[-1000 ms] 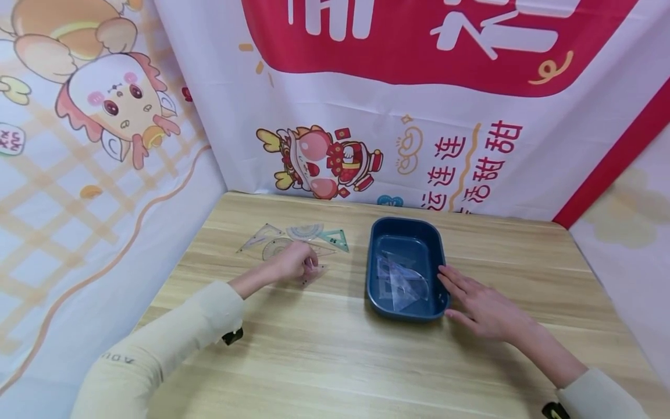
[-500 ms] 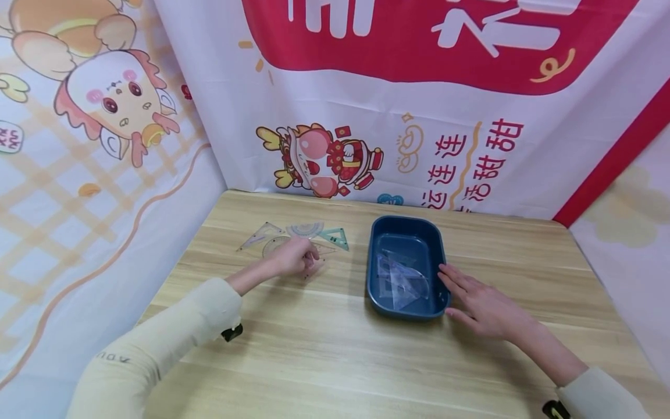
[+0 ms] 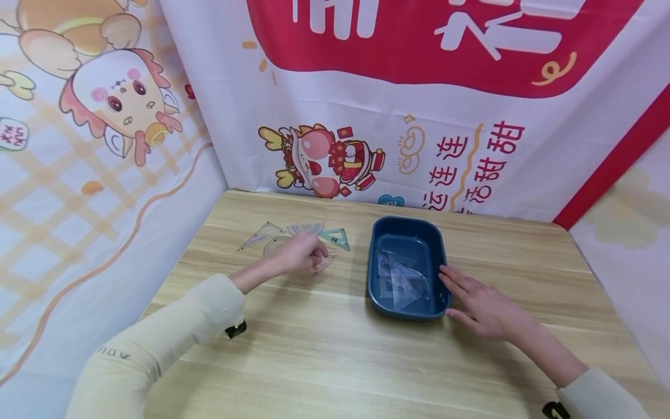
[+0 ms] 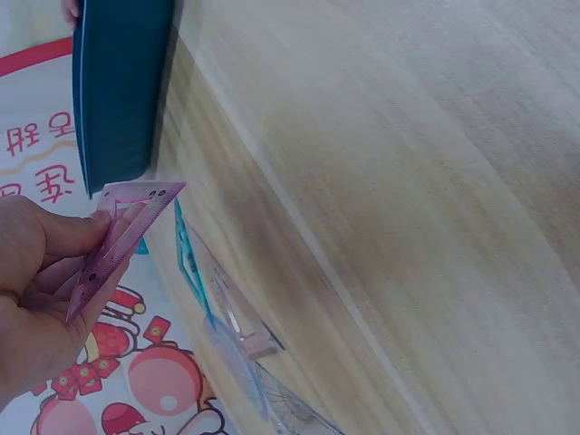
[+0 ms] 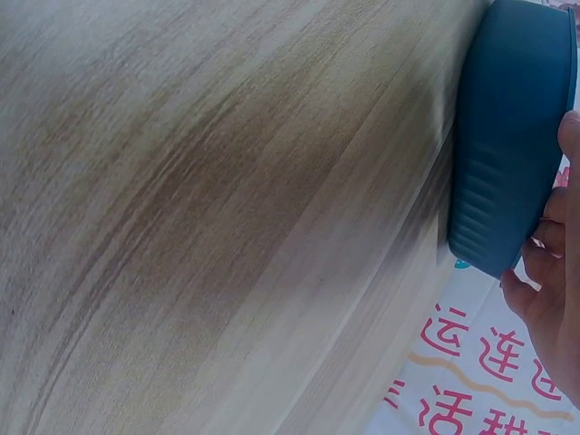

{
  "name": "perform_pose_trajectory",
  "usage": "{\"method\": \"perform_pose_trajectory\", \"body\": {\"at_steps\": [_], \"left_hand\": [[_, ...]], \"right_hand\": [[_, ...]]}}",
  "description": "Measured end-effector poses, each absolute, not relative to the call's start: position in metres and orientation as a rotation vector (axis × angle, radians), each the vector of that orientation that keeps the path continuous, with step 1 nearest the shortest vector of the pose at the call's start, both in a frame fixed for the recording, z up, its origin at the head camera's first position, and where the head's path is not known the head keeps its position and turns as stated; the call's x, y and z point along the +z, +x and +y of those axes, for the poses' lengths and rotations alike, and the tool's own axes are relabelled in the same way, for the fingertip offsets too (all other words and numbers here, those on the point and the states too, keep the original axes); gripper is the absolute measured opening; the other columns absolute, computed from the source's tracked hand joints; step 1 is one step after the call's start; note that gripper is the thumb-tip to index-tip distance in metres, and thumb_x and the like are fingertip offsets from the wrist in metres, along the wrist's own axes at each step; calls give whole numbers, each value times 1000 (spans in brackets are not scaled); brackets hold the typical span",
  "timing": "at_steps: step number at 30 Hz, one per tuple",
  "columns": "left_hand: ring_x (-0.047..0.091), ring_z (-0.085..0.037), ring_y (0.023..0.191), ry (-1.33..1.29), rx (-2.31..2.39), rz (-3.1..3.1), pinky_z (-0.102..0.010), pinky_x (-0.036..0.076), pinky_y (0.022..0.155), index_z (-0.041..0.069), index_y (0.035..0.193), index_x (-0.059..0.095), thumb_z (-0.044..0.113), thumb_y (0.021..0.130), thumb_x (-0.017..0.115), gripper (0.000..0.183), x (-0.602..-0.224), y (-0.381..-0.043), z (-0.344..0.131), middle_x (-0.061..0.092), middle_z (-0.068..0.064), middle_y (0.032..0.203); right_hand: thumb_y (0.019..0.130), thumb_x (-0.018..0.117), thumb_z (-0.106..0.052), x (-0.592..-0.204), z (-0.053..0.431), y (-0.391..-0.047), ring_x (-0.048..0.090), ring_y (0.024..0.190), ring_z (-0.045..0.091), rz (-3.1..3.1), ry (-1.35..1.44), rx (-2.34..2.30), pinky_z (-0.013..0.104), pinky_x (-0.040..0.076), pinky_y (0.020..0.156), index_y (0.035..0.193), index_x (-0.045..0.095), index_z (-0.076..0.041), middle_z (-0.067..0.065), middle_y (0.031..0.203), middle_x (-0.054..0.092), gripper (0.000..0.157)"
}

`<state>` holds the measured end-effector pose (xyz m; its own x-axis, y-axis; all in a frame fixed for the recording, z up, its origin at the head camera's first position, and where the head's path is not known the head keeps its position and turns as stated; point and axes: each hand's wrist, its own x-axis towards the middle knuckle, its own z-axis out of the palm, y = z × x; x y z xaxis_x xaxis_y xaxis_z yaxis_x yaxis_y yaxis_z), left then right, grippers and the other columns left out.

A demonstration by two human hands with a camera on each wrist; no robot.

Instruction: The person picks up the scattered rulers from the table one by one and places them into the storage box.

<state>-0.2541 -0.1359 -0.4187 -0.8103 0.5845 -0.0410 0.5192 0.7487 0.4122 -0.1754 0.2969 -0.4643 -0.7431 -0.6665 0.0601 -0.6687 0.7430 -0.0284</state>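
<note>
My left hand [image 3: 300, 254] pinches a pink translucent set square [image 4: 113, 245] between thumb and fingers, raised off the table in the left wrist view. Beneath and beyond that hand lie a teal set square [image 3: 340, 238], a clear purplish set square [image 3: 263, 234], a half-round protractor [image 3: 309, 227] and a partly covered clear round-edged piece [image 3: 272, 247]. To their right stands a dark blue rectangular box [image 3: 405, 241] with several overlapping clear drawing pieces [image 3: 402, 285] inside. My right hand [image 3: 484, 305] touches the box's right side with straight fingers, its thumb apart from them.
The wood-grain table [image 3: 314, 355] ends at a printed cloth backdrop [image 3: 324, 99] at the back. Another patterned cloth [image 3: 104, 192] hangs along the left side, and a pale one [image 3: 633, 256] on the right.
My left hand has shifted slightly right and lifted, with the pink set square rising off the table in its grip. The right hand and box have stayed put.
</note>
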Motion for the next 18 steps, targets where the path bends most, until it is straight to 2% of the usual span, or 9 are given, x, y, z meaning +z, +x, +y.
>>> {"method": "perform_pose_trajectory", "body": {"at_steps": [5, 11, 18], "left_hand": [[66, -8, 74, 925, 616, 2756, -19, 56, 69, -3, 102, 75, -19, 78, 55, 35, -417, -253, -133, 76, -7, 89], [64, -8, 72, 959, 612, 2771, -18, 55, 66, 0, 102, 76, -18, 78, 55, 36, -414, -254, -127, 76, -6, 89], [66, -10, 78, 959, 597, 2750, -18, 56, 70, 1, 107, 75, -17, 80, 58, 37, -408, -254, -116, 76, -6, 91]], "right_hand": [[99, 56, -48, -464, 295, -175, 45, 141, 35, -2882, 1114, 93, 53, 48, 105, 151, 38, -2, 18, 161, 32, 72], [99, 53, -50, -464, 295, -175, 42, 143, 34, -2923, 1098, 91, 52, 47, 107, 153, 36, -4, 17, 162, 30, 73], [99, 54, -50, -465, 296, -175, 42, 143, 35, -2922, 1091, 107, 53, 47, 107, 153, 36, -4, 17, 162, 29, 73]]}}
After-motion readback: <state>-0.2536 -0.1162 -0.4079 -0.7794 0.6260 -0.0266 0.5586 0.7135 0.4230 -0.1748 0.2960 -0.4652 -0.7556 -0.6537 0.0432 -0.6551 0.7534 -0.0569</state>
